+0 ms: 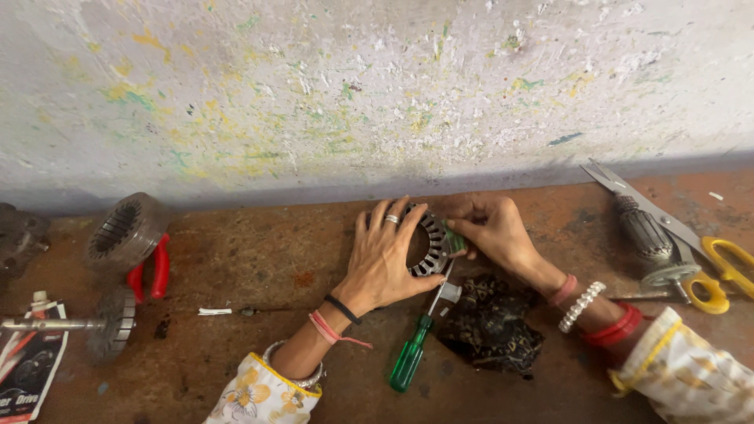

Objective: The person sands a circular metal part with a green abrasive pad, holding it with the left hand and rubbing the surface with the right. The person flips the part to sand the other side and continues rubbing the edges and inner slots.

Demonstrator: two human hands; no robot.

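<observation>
Head view: two hands, one metal ring with slots, one more ring far left.
Ring (428,245): round, grey, on the brown table (259,267).
Left hand (385,255): fingers wrapped over the ring.
Right hand (491,232): pinching a small green piece (454,239) at its edge.
Screwdriver (416,345): one, green handle, just below.
Scissors (691,243): one pair, yellow handles, far right.

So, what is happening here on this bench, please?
A person holds a ring-shaped metal stator on the rusty bench. The left hand steadies it from above, and the right hand presses a small green piece into its slotted rim. A green-handled screwdriver lies below, and yellow-handled scissors lie to the right.
</observation>
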